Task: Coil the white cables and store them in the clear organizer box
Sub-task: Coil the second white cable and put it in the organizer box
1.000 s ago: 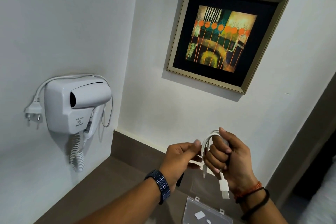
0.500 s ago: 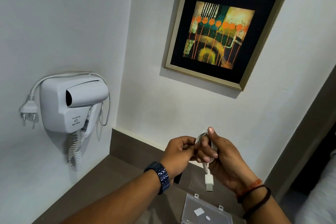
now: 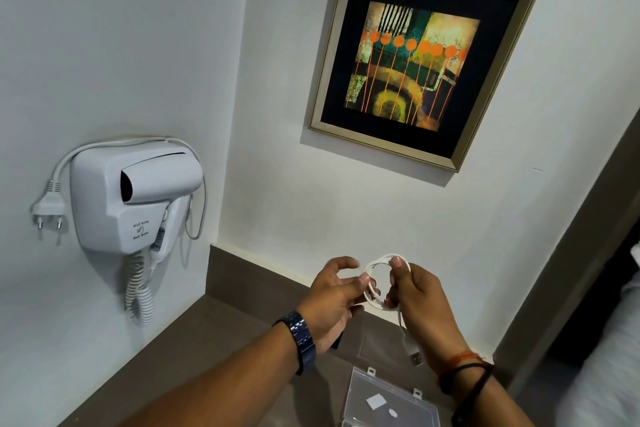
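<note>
Head view shows both hands at lower centre of the frame. Left hand (image 3: pixel 334 298) and right hand (image 3: pixel 420 302) pinch a coiled white cable (image 3: pixel 375 282) above the clear organizer box (image 3: pixel 388 402).

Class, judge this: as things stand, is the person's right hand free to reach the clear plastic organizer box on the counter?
Probably yes. The clear plastic organizer box lies just below the right hand with nothing between them, though that hand grips the coiled white cable.

The cable (image 3: pixel 372 279) is white; so are the walls (image 3: pixel 114 45) and hair dryer (image 3: pixel 131 198). The surface (image 3: pixel 207 340) is grey-brown. The organizer box (image 3: pixel 391 402) is clear. The picture (image 3: pixel 412 62) shows orange dots and stripes on black, framed in dull gold. The watch (image 3: pixel 301 340) is dark blue.
</note>
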The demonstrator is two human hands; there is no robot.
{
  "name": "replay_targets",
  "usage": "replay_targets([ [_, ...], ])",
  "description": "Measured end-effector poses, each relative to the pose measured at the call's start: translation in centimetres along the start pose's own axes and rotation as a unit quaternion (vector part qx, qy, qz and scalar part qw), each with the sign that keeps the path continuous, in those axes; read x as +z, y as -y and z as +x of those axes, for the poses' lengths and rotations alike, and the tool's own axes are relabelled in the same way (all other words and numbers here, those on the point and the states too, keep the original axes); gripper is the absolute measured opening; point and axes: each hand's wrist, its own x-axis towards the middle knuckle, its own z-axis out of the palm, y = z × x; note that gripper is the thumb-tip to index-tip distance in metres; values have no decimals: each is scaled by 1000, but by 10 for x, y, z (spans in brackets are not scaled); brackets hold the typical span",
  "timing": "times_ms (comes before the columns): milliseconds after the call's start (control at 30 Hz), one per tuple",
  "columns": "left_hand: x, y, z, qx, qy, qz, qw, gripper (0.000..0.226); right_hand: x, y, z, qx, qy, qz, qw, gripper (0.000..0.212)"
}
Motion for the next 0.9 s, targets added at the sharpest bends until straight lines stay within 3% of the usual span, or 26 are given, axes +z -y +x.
replay_targets([
  [233,-5,-5,0,-49,17,-93,994,17,3,-9,0,-4,11,-60,998,42],
  [367,-5,-4,0,-25,24,64,997,28,4,-8,3,-11,8,-88,996,42],
  [467,-9,-7,-1,22,14,152,988,23,0,-9,3,-8,-9,-72,997,42],
  [700,-30,-25,-1,66,-32,220,973,13,-12,-10,4,2,-37,-38,999,38],
  [900,-51,-32,4,141,-99,301,938,13,-7,-7,1,48,19,65,997,47],
])
